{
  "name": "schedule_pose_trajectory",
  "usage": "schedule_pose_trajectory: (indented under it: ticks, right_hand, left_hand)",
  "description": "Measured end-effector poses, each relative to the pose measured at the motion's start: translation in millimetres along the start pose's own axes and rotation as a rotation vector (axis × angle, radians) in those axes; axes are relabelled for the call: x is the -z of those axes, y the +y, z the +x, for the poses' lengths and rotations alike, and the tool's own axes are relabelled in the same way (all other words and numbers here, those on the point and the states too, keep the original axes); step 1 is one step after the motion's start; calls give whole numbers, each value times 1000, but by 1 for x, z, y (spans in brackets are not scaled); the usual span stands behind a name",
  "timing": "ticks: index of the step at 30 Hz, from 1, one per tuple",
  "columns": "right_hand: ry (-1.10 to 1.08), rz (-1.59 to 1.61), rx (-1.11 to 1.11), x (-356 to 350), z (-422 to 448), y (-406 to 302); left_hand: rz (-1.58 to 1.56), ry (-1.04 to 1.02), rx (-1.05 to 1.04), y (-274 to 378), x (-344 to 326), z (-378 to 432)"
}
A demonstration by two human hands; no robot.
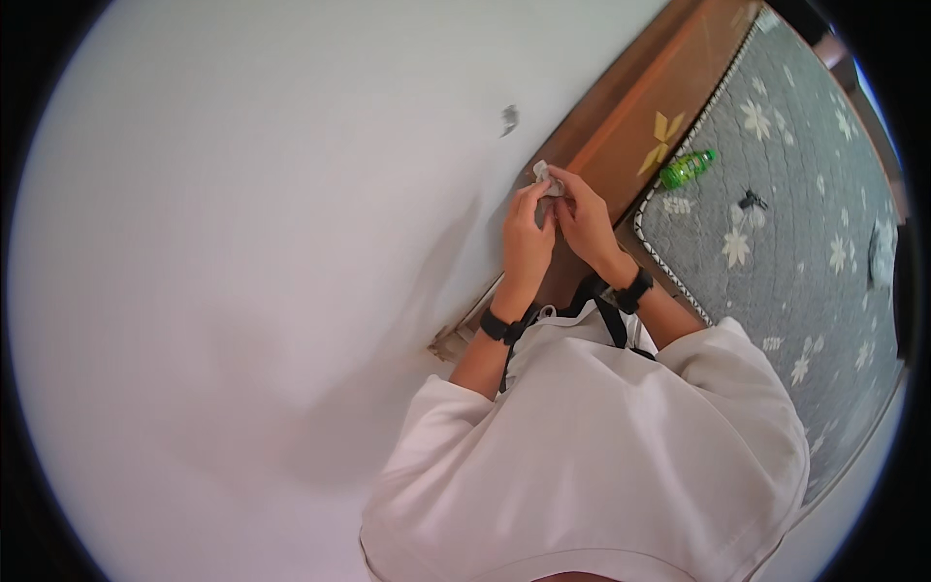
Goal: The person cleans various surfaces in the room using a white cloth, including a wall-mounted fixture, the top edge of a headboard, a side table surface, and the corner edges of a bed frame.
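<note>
A small crumpled whitish piece, perhaps tissue or thin plastic (541, 172), is pinched between my two hands, close to the white wall. My left hand (529, 225) holds its lower left side with bent fingers. From the right, my right hand (582, 214) grips the same piece with thumb and fingers. The fingertips nearly meet and hide part of it. Black bands are on both wrists.
The white wall (254, 218) fills the left side and bears a grey mark (509, 120). At right, a grey floral quilted mat (785, 218) holds a green bottle (687, 169) and a small black object (753, 199). Between them runs a brown wooden surface (625, 131) with yellow pieces (662, 138).
</note>
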State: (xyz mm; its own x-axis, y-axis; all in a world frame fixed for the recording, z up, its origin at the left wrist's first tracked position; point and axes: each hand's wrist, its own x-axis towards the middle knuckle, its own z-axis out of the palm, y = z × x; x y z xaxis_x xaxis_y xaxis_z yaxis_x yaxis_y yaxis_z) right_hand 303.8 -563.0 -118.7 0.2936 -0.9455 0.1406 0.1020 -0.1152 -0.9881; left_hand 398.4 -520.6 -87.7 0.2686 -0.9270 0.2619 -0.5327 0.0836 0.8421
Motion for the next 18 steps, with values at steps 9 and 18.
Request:
schedule_pose_trajectory:
  ticks: [9,18]
  right_hand:
    - [-219,-834,138,11,20,30]
    - [-138,-755,172,60,63,41]
  left_hand:
    - [229,-183,69,-41,-33,18]
    - [429,-304,-145,-32,-68,76]
